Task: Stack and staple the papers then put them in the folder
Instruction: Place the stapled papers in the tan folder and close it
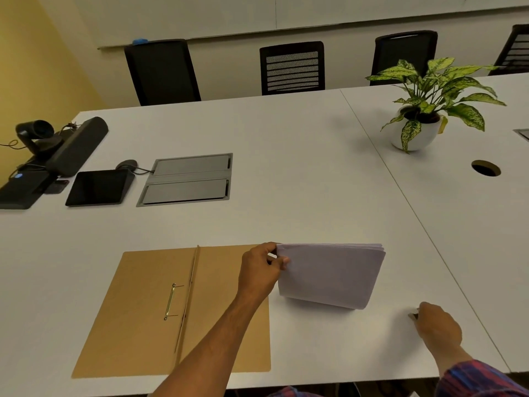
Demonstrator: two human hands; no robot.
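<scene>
On the white counter (286, 167) we hold the stack of papers (329, 275) upright on its lower edge, our left hand (262, 272) pinching its upper left corner, just right of the open brown folder (137, 310). Our right hand (438, 325) rests well apart, curled over something small and pale that we cannot identify.

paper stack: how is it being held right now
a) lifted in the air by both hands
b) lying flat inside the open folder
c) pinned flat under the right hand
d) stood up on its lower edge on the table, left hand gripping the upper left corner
d: the paper stack stands on its lower edge on the white table, right of the open folder, with the left hand pinching its upper left corner; the right hand is apart from it.
</scene>
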